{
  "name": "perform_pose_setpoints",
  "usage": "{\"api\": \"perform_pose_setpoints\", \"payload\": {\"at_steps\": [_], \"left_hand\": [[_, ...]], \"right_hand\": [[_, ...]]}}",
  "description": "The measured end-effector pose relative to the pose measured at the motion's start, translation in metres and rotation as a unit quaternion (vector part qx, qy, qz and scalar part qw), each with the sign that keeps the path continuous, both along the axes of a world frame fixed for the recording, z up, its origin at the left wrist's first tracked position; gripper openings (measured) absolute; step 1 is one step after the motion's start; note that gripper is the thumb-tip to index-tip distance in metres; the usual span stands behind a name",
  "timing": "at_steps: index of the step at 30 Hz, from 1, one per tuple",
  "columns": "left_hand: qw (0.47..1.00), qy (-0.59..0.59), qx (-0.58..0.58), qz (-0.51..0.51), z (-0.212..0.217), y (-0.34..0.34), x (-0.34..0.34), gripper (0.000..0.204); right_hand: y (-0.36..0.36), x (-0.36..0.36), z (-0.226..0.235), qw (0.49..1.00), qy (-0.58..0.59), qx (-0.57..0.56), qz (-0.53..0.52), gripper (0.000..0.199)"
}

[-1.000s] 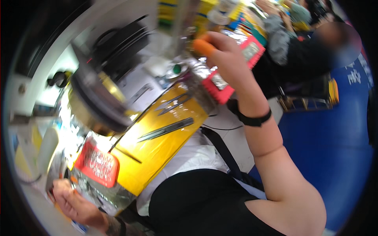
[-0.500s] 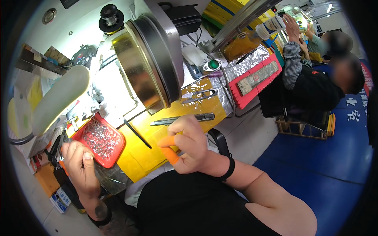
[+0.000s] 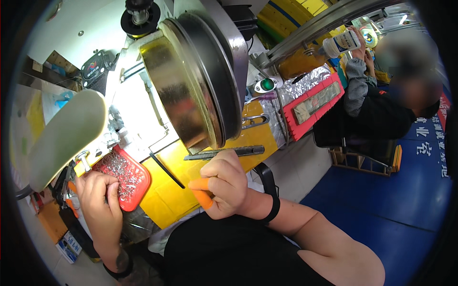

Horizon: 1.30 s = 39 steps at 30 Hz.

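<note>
My left hand [image 3: 101,202] is at the near left edge of a red tray [image 3: 138,193] heaped with small shiny metal pieces [image 3: 121,174]. Its fingers are curled together with the thumb against them; anything inside is hidden. My right hand [image 3: 223,185] hovers over the yellow bench mat [image 3: 167,202], with orange finger cots [image 3: 202,191] on the thumb and index finger. Those two tips are pinched together, and what they may hold is too small to make out. Just beyond this hand lies a grey utility knife [image 3: 238,152]. A thin black rod [image 3: 167,170] rests on the mat between both hands.
A large round black-rimmed housing with an amber glossy face [image 3: 179,90] overhangs the bench. A pale disc [image 3: 69,138] stands at the left. Farther right are a red rack [image 3: 312,107], a green-topped device [image 3: 268,85] and a co-worker [image 3: 381,105] beside a white bottle [image 3: 341,44].
The head view has shifted, so the round housing sits lower and farther right. My left hand has closed in more tightly beside the tray. My right hand keeps its pinch.
</note>
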State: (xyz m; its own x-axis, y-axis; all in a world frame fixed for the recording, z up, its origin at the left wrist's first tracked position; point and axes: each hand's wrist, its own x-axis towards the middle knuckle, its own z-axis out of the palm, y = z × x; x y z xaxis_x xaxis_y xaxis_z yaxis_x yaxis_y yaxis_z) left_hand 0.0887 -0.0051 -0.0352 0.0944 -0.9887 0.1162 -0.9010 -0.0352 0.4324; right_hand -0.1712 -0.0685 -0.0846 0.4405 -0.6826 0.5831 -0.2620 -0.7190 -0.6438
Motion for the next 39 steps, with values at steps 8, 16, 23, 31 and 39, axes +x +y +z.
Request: {"api": "perform_pose_setpoints", "payload": {"at_steps": [8,16,23,31,39], "left_hand": [[0.994,0.084,-0.028,0.067,0.002,0.005,0.001,0.002],[0.972,0.198,-0.026,0.123,-0.001,0.018,0.011,0.001],[0.990,0.111,-0.038,0.080,0.007,0.019,0.015,0.002],[0.932,0.316,-0.170,0.044,0.027,0.012,-0.019,0.005],[0.970,0.172,-0.171,-0.010,0.050,-0.017,-0.012,0.009]], "right_hand": [[-0.001,0.002,0.008,0.998,-0.019,0.046,0.035,0.014],[0.006,0.038,0.035,0.984,-0.057,0.083,0.145,0.017],[0.011,0.063,0.035,0.973,-0.036,0.124,0.192,0.019],[0.013,0.094,0.058,0.884,-0.196,0.391,0.166,0.008],[-0.006,0.110,0.060,0.900,-0.296,0.307,0.094,0.008]]}}
